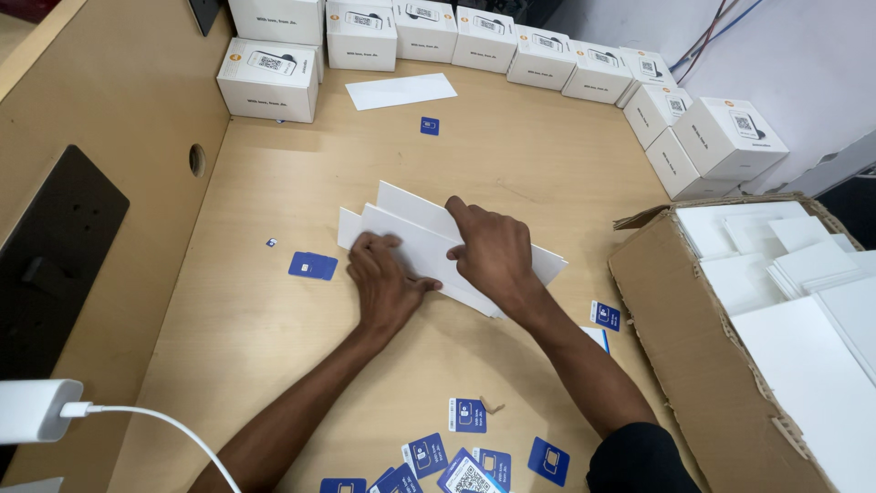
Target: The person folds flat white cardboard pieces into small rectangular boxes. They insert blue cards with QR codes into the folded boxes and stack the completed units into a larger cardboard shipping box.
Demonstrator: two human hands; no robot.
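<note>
Both hands press flat on a white folded card blank (429, 246) that lies at the middle of the table (274, 201), its raised flaps standing up toward twelve o'clock. The left hand (383, 283) rests on the blank's nearer left part with its fingers (370, 245) curled down onto the sheet, nearly closed and pinning rather than gripping; the right hand (493, 251) lies across the fold with fingers stretched and one fingertip at the crease, holding nothing beyond the sheet beneath it. My judgement is that the chief risk is a crooked or torn fold: if one hand bears harder than the other, the slick sheet could slide on the smooth table and the crease would run off line. A flap may also spring back if the right hand lifts. A small blue card (313, 266) lies just beside the blank at nine o'clock, and another (605, 316) at four o'clock near the right forearm; a sweep of the arm could knock these about. More blue cards (467, 414) sit at six o'clock, close to both forearms. The open cardboard box (693, 347) of white sheets stands at three o'clock, and white cartons (269, 80) line the far edge from eleven to two o'clock, well apart from the hands.
</note>
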